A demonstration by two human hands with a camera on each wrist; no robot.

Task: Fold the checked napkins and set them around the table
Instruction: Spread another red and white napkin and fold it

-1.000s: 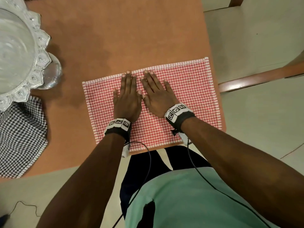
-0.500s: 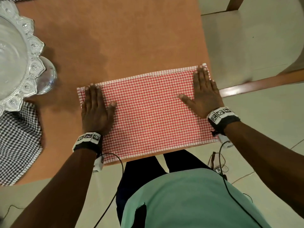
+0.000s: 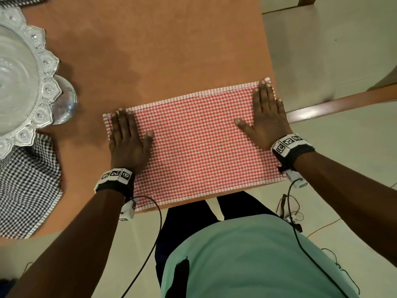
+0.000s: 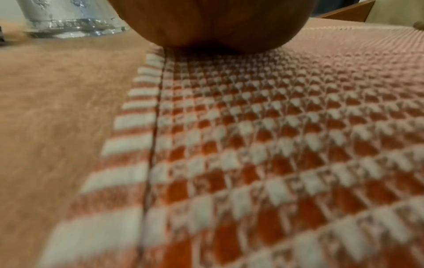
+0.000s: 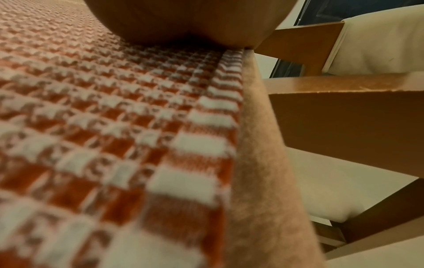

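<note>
A red-and-white checked napkin [image 3: 193, 145] lies flat at the near right corner of the brown table [image 3: 150, 50]. My left hand [image 3: 126, 138] presses flat on its left end, fingers straight. At the right end my right hand [image 3: 266, 117] lies flat too, fingers reaching the far right corner. In the left wrist view the heel of my left hand [image 4: 213, 23] rests on the napkin [image 4: 252, 145] near its striped hem. The right wrist view shows my right palm [image 5: 183, 20] on the napkin [image 5: 103, 117] beside the table's edge.
A black-and-white checked napkin [image 3: 25, 186] lies at the left, partly under a large glass pedestal bowl [image 3: 19, 78]. A wooden chair with a cream seat [image 3: 322, 50] stands close beyond the table's right edge. Wrist cables hang off the near edge.
My hands started together at the napkin's middle and slid apart to its left and right ends, smoothing it. Over the last half second they have stayed at the ends.
</note>
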